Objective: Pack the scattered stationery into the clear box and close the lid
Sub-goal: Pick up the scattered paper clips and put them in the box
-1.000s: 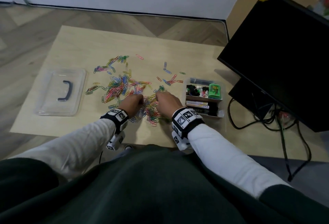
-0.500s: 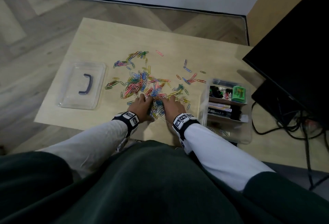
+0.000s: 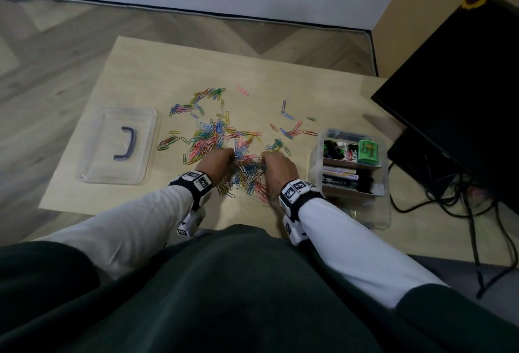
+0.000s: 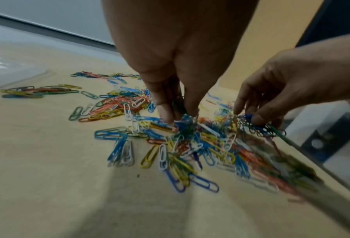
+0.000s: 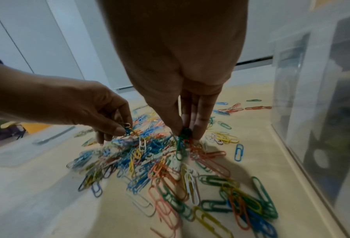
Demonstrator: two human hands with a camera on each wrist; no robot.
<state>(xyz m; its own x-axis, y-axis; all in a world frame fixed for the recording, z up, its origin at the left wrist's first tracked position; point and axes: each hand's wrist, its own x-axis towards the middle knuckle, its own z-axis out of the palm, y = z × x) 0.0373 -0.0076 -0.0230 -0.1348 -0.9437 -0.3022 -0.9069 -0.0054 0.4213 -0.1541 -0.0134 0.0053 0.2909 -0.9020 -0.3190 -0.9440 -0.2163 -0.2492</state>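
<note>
Left: the clear plastic lid with a dark handle [image 3: 119, 145] lies off the box. Centre: coloured wire paper clips [image 3: 213, 139] mostly lie scattered on the pale wooden table [image 3: 157, 77]; the left hand [image 3: 216, 163] and right hand [image 3: 278, 167] each pinch a small bunch. Right: the clear compartmented box [image 3: 351, 173] stands open, partly filled.
</note>
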